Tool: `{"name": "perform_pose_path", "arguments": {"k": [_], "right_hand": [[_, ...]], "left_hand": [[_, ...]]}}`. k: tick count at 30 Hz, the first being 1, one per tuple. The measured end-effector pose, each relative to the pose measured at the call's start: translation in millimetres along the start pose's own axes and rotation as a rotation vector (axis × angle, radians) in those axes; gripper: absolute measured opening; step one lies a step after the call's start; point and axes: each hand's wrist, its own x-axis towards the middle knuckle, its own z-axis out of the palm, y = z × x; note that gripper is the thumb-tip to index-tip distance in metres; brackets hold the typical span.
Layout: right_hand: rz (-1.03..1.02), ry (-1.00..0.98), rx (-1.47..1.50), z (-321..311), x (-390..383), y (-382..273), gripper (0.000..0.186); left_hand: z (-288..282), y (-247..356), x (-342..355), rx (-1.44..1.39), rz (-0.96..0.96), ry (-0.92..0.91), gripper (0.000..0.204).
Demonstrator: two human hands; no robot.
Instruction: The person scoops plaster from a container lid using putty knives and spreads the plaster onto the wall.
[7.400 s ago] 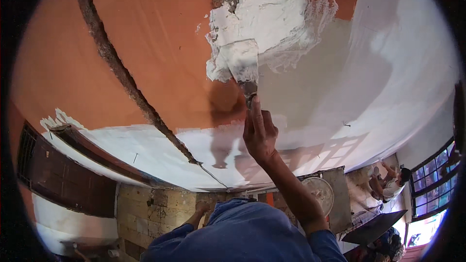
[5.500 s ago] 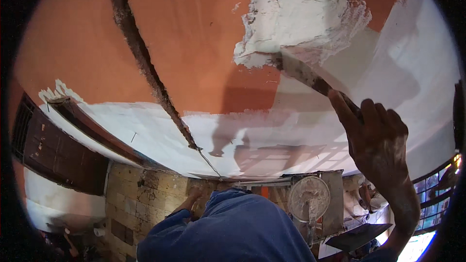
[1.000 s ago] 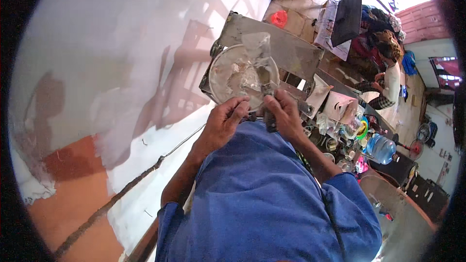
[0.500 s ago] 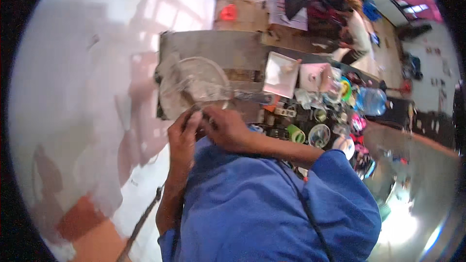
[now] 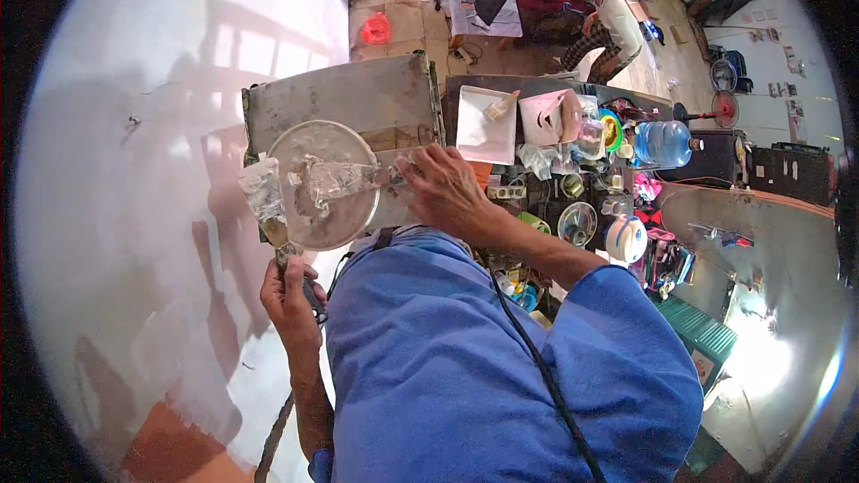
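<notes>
Round tub: the pale, round, open tub (image 5: 333, 225) with off-white paste in it sat near ten o'clock from the view's middle, just in front of a worn grey flat panel (image 5: 344, 94) at its twelve.
Left hand: the left hand (image 5: 289, 293) was clamped on the handle of a wide-bladed metal scraper (image 5: 261, 192), well apart from the other hand; the handle lay near the tub's seven o'clock and the paste-smeared blade by its nine.
Right hand: the right hand (image 5: 445, 186) was at the tub's three o'clock, its curled fingers at the handle end of a second, paste-coated scraper (image 5: 338, 181); how firmly they had closed could not be told.
Second blade: it pointed toward nine across the tub, loaded with lumpy paste.
Good handling: the two tools probably called for a low, flat angle, one edge wiping the other in a single stroke over the tub, so that drips fell inside.
Likely slip: the left blade overlapped the rim in view, so a knock or a smear there seemed the main risk.
Side clearance: the white rectangular tray (image 5: 486, 130) lay at two o'clock from the tub, close to the right hand's knuckles; a short elbow swing seemed wiser.
</notes>
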Motion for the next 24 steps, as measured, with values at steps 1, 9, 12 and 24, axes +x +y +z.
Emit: {"name": "perform_pose_path", "arguments": {"k": [1, 9, 12, 24], "right_hand": [[-0.013, -0.024, -0.004, 0.5, 1.8, 1.8, 0.041], [-0.001, -0.119, 0.1, -6.9, 8.9, 3.7, 0.025], [0.048, -0.201, 0.15, -21.7, 6.8, -7.7, 0.024], [0.34, -0.302, 0.574, -20.7, 6.9, -4.5, 0.031]], "left_hand": [[-2.6, 0.6, -1.0, -0.013, -0.025, -0.007, 0.02], [-11.9, -1.9, -4.7, 0.011, -0.069, 0.019, 0.02], [-12.2, 0.1, -3.8, -0.009, -0.057, 0.028, 0.02], [-17.1, -0.8, -0.7, -0.075, -0.126, 0.014, 0.03]]}}
